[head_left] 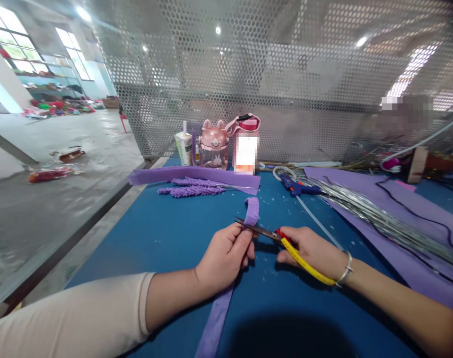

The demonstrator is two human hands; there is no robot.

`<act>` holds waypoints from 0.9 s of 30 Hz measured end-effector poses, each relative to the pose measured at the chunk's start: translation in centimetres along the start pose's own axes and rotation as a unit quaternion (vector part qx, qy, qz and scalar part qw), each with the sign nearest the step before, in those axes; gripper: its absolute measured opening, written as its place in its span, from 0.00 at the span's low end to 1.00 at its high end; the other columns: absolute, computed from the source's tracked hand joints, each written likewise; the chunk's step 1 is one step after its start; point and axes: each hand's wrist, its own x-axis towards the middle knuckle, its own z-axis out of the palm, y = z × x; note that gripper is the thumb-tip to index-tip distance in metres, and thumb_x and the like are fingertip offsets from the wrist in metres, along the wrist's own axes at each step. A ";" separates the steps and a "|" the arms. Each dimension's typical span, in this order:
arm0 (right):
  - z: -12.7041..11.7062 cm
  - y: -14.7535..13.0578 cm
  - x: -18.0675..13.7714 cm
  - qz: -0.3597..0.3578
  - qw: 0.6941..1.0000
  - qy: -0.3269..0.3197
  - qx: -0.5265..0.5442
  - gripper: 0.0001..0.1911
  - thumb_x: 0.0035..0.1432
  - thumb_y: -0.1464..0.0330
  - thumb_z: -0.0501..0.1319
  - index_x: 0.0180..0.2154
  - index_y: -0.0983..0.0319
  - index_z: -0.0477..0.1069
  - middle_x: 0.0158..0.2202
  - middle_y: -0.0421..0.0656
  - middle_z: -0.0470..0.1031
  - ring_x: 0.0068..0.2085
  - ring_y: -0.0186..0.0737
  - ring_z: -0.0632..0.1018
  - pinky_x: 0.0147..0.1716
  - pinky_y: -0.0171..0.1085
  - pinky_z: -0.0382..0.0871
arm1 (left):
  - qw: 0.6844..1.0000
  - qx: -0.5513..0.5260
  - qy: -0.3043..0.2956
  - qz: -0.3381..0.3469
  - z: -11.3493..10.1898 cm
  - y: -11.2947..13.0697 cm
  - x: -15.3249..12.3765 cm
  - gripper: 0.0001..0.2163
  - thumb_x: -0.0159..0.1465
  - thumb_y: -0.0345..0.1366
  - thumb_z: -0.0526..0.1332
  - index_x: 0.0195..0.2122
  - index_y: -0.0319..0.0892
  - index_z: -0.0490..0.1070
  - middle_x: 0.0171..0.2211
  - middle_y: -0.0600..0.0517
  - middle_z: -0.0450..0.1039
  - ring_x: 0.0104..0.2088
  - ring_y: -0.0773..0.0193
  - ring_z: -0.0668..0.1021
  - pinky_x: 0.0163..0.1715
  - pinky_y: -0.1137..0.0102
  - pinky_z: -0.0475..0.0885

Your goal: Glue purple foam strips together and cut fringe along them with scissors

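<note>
My left hand [226,256] is closed in a pinch on a narrow purple strip [216,323]. One end of the strip curls up beyond my fingers, and the long end runs down toward the table's front edge. My right hand [312,251] is wrapped round scissors [304,266] with yellow and red handles. Their dark blades lie across the strip just above my left fingertips, slightly apart at the tips. Behind my hands lie purple lavender-like sprigs [196,189], beside a wide purple strip [181,174].
A blue glue gun [295,187] and a bundle of silvery wires [375,214] lie at right, the wires on a purple sheet [431,204]. Pink bottles [214,144] and a drink cup [184,148] stand before a perforated metal panel [304,74]. The blue table [136,238] ends at left.
</note>
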 end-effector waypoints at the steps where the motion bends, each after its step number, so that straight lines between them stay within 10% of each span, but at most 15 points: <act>1: 0.0 0.0 0.0 -0.001 1.000 0.001 -0.002 0.19 0.53 0.52 0.58 0.26 0.61 0.58 0.20 0.33 0.58 0.22 0.30 0.54 0.19 0.31 0.50 | 1.000 0.000 0.000 -0.001 0.0 0.0 0.0 0.14 0.66 0.44 0.48 0.28 0.40 0.62 0.20 0.58 0.64 0.17 0.75 0.65 0.17 0.78 0.61; 27: -0.8 -0.2 -0.3 0.010 1.000 -0.004 -0.023 0.22 0.45 0.51 0.62 0.28 0.60 0.59 0.23 0.35 0.61 0.23 0.31 0.58 0.21 0.31 0.52 | 1.000 -0.029 0.003 -0.003 -0.1 0.0 0.1 0.12 0.65 0.44 0.49 0.37 0.41 0.64 0.19 0.58 0.64 0.16 0.75 0.64 0.15 0.79 0.59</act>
